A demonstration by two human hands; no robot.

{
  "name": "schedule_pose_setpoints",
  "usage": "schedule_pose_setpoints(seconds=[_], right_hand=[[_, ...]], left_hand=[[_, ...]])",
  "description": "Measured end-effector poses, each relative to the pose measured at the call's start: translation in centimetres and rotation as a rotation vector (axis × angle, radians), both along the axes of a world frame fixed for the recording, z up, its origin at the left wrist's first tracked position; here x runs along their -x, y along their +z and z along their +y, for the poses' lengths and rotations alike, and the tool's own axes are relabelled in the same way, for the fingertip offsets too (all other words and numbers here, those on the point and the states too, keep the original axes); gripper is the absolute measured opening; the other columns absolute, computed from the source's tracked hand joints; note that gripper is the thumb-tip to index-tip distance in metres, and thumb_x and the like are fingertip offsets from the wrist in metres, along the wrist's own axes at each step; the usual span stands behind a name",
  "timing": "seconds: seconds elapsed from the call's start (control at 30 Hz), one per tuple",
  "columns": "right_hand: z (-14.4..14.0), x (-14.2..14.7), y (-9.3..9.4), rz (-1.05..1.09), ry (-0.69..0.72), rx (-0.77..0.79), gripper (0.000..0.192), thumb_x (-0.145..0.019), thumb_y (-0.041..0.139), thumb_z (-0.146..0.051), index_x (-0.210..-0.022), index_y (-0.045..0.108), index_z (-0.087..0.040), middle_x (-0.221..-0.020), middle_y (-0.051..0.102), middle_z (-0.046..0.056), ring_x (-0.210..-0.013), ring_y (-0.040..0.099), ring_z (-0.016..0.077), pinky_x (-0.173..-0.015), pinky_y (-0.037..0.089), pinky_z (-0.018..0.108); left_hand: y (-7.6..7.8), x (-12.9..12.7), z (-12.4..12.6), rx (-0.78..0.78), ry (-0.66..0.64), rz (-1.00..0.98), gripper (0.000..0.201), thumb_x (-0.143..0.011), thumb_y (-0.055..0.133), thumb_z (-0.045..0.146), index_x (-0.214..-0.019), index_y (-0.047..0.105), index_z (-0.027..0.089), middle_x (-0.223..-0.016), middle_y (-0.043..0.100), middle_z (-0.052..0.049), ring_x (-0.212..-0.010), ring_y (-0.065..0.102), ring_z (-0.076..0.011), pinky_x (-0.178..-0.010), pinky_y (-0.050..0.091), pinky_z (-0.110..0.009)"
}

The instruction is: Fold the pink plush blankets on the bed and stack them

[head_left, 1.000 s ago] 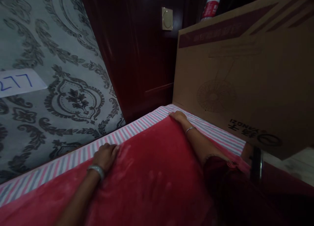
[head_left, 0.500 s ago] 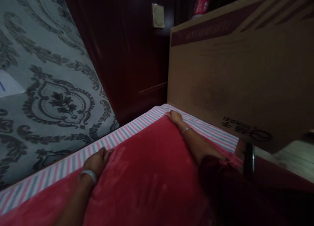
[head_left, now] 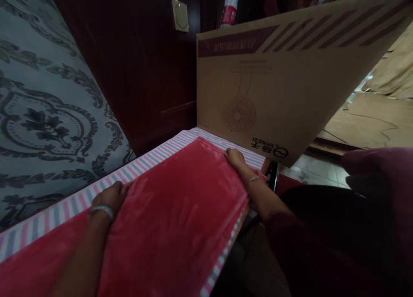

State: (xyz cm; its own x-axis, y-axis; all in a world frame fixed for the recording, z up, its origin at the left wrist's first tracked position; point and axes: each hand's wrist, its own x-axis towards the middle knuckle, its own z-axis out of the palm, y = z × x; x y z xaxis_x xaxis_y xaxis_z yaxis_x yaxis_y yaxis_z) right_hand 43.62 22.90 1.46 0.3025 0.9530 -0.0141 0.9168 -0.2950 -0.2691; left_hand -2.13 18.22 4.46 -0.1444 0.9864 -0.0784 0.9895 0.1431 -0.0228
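A folded red plush cloth (head_left: 167, 189) lies over a pink, grey and white striped cover (head_left: 129, 173) on a table. My left hand (head_left: 111, 197), with a wide bracelet at the wrist, is closed on the far edge of the red cloth. Along its right edge, near the far right corner, my right hand (head_left: 235, 159) has its fingers curled on the fabric. A thin bracelet (head_left: 253, 179) circles that wrist. Faint finger-shaped marks show in the pile between the hands. The fingertips of both hands are partly hidden.
Behind the table's right end stands a large cardboard box (head_left: 284, 82) printed with a fan. A bottle with a red label (head_left: 230, 9) shows above it. Patterned wallpaper (head_left: 48, 120) and a dark red wooden panel (head_left: 138, 73) border the far side. Tiled floor (head_left: 319, 170) lies right.
My right hand has moved from the cloth's far corner nearer along its right edge. My left hand stays on the far edge. The view has turned right, showing more box and floor.
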Motion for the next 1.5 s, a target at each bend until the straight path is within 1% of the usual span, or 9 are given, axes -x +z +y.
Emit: schedule_pose_setpoints(seconds=[0.17, 0.27, 0.37, 0.47, 0.63, 1.07, 1.23, 1.37, 1.5], right_hand=[[-2.0, -0.4, 1.2, -0.009, -0.046, 0.016, 0.047, -0.103, 0.037, -0.047, -0.127, 0.064, -0.018, -0.132, 0.064, 0.016, -0.122, 0.060, 0.0253, -0.092, 0.046, 0.031], [-4.3, -1.9, 1.7, -0.004, -0.101, 0.055, 0.053, -0.102, 0.036, -0.051, -0.125, 0.066, -0.013, -0.129, 0.065, 0.019, -0.118, 0.063, 0.0279, -0.090, 0.049, 0.032], [-6.8, -3.4, 1.5, -0.007, -0.134, 0.055, 0.055, -0.101, 0.038, -0.051, -0.125, 0.066, -0.011, -0.128, 0.065, 0.021, -0.119, 0.062, 0.0296, -0.092, 0.048, 0.034], [-8.4, -4.2, 0.8, -0.011, -0.139, 0.030, 0.053, -0.100, 0.042, -0.051, -0.126, 0.065, -0.011, -0.129, 0.064, 0.022, -0.121, 0.060, 0.0302, -0.094, 0.047, 0.035], [-9.3, -4.3, 0.0, 0.002, -0.135, -0.024, 0.047, -0.100, 0.047, -0.047, -0.125, 0.064, -0.011, -0.126, 0.065, 0.022, -0.121, 0.060, 0.0301, -0.096, 0.045, 0.035], [-9.8, -4.8, -0.8, 0.139, -0.254, -0.144, 0.042, -0.100, 0.043, -0.044, -0.118, 0.069, -0.016, -0.120, 0.069, 0.017, -0.112, 0.063, 0.0280, -0.088, 0.048, 0.034], [-10.2, -4.4, -0.5, 0.175, -0.269, -0.141, 0.046, -0.099, 0.041, -0.045, -0.115, 0.070, -0.013, -0.115, 0.069, 0.020, -0.109, 0.065, 0.0312, -0.088, 0.050, 0.038], [-11.2, -4.4, -0.5, 0.180, -0.255, -0.141, 0.044, -0.097, 0.044, -0.038, -0.125, 0.065, -0.011, -0.119, 0.067, 0.022, -0.112, 0.063, 0.0337, -0.091, 0.049, 0.042], [-12.3, -3.6, -0.4, 0.132, -0.248, -0.219, 0.047, -0.094, 0.045, -0.028, -0.135, 0.056, -0.010, -0.132, 0.058, 0.024, -0.125, 0.053, 0.0373, -0.101, 0.043, 0.051]], left_hand=[[1.2, -0.2, 0.0, 0.048, -0.009, -0.027, 0.056, -0.098, 0.025, 0.047, -0.120, 0.061, 0.010, -0.116, 0.070, -0.022, -0.110, 0.066, -0.0331, -0.088, 0.050, -0.039], [1.8, -1.2, -1.7, -0.087, -0.099, 0.024, 0.059, -0.093, 0.038, 0.044, -0.137, 0.051, 0.007, -0.135, 0.059, -0.024, -0.125, 0.056, -0.0370, -0.097, 0.047, -0.047], [1.4, -4.4, -6.0, -0.213, -0.385, 0.017, 0.059, -0.091, 0.043, 0.040, -0.141, 0.049, 0.011, -0.143, 0.055, -0.019, -0.135, 0.047, -0.0357, -0.108, 0.040, -0.050], [0.3, -9.1, -11.9, -0.131, -0.689, -0.123, 0.052, -0.091, 0.047, 0.041, -0.138, 0.053, 0.021, -0.147, 0.053, -0.011, -0.137, 0.045, -0.0310, -0.113, 0.036, -0.048], [-0.8, -16.1, -18.5, -0.017, -0.853, -0.198, 0.032, -0.092, 0.052, 0.037, -0.116, 0.064, 0.019, -0.125, 0.061, -0.012, -0.113, 0.057, -0.0279, -0.097, 0.047, -0.045], [-2.9, -20.1, -19.4, 0.012, -0.744, -0.213, 0.024, -0.098, 0.039, 0.024, -0.097, 0.061, 0.016, -0.095, 0.064, -0.012, -0.089, 0.061, -0.0242, -0.079, 0.048, -0.037], [-0.9, -16.6, -19.6, -0.075, -0.679, -0.339, 0.030, -0.097, 0.043, 0.030, -0.111, 0.065, 0.016, -0.115, 0.066, -0.013, -0.106, 0.061, -0.0241, -0.093, 0.048, -0.039], [0.0, -13.1, -22.1, -0.157, -0.331, -0.129, 0.054, -0.095, 0.049, 0.036, -0.145, 0.049, 0.016, -0.154, 0.042, -0.018, -0.144, 0.034, -0.0375, -0.114, 0.029, -0.058], [-0.4, -10.8, -25.8, -0.065, -0.148, -0.065, 0.060, -0.096, 0.046, 0.041, -0.153, 0.040, 0.022, -0.163, 0.029, -0.013, -0.151, 0.021, -0.0369, -0.119, 0.018, -0.062]])
